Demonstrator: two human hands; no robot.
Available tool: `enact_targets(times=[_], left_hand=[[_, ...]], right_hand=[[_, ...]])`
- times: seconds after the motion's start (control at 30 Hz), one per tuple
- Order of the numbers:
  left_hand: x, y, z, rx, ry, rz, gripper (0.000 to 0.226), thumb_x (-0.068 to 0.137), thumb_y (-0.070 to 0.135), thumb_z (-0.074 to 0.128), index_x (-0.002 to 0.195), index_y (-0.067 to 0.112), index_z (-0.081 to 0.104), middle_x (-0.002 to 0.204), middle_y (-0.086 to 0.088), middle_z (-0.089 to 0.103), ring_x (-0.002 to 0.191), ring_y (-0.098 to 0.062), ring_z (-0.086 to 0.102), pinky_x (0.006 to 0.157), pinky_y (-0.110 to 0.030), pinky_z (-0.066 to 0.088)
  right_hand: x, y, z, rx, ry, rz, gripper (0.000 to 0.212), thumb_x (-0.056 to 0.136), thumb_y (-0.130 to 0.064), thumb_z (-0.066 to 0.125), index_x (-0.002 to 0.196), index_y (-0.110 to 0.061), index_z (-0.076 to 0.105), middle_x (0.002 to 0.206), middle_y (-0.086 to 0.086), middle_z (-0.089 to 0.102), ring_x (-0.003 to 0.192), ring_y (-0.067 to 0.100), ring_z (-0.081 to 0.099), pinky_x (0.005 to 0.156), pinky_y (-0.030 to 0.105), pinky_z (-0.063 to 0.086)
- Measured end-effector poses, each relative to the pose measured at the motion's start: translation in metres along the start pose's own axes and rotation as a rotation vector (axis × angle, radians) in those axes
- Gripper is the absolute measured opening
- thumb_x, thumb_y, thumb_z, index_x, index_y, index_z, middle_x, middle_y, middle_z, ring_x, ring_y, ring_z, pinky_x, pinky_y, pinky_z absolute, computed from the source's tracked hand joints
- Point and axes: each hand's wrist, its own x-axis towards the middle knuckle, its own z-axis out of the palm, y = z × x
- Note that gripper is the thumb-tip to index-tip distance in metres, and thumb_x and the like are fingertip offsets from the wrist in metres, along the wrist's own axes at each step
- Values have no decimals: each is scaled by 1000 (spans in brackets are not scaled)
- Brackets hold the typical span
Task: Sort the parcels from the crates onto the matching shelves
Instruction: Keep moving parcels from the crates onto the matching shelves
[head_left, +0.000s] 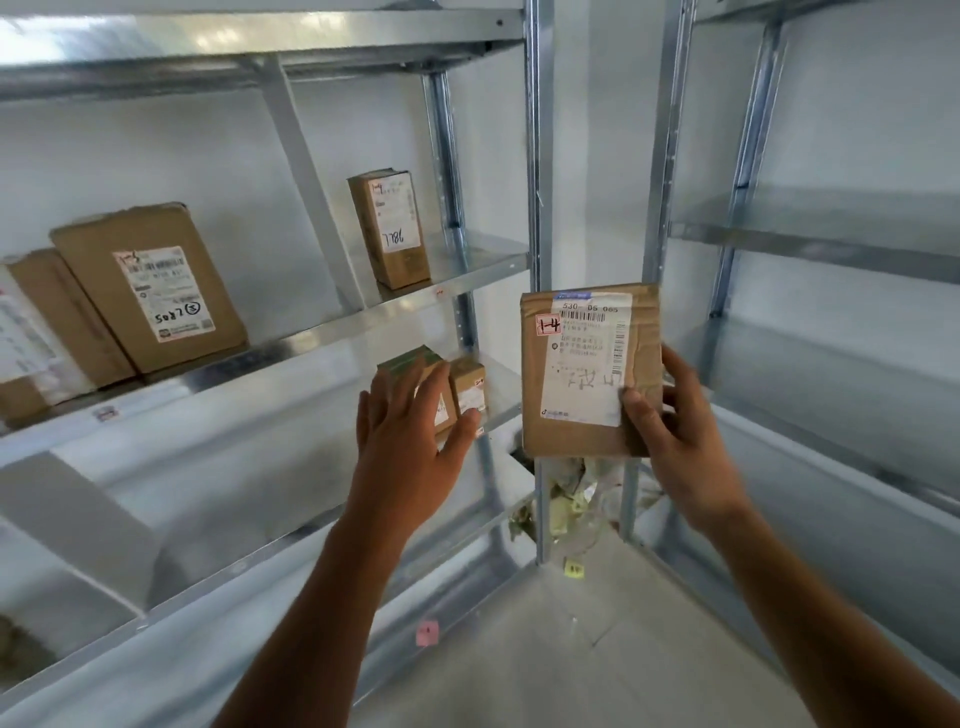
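Standing upright on steel shelf (291, 340): labelled parcels (150, 288), right hand (680, 431) gripping another.

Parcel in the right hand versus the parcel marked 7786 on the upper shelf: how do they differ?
The held parcel is flat and wide, while the 7786 parcel is a narrow, taller box. The held one is gripped by the right hand in the air at its lower right corner; the other stands upright on the upper shelf. The held one's label is headed 530-D6 085; the other's bears handwritten digits. Both are brown cardboard with white labels and a red-marked tag.
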Motion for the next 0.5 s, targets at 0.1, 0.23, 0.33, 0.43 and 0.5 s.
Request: enact_targets(times=[0.1,0.23,0.33,0.43,0.5], left_hand=[[36,-8,17,59,27,3,70,96,71,26,155,33,33,167,2,27,158,-29,10,124,-44,1],[91,-28,45,104,80,-24,77,96,76,17,159,34,28,170,4,20,159,-26,5,124,-40,-3],[130,-44,69,55,124,-46,77,98,72,22,161,29,20,171,3,16,159,-23,0,127,-42,2],[167,-56,87,-16,163,-105,82,96,74,22,162,26,17,171,2,13,158,-20,-3,128,-47,10],[195,-65,95,-57,204,-131,83,95,76,20,162,27,14,172,4,10,158,-18,-5,128,-46,9]], right_hand=[[45,17,3,-8,-53,7,71,88,-58,60,153,-53,31,134,-6,63,120,17,67,90,40,63],[117,35,21,-25,-107,-33,68,90,-57,59,151,-57,30,135,-7,59,122,19,64,92,44,62],[176,52,37,-53,-125,-61,67,92,-56,58,153,-54,29,134,-6,59,120,19,65,89,47,63],[233,63,54,-51,-179,-99,64,93,-55,56,152,-56,29,135,-5,60,120,21,66,88,49,64],[272,66,66,-63,-202,-134,63,95,-54,55,151,-57,29,135,-9,60,121,19,66,90,46,63]])
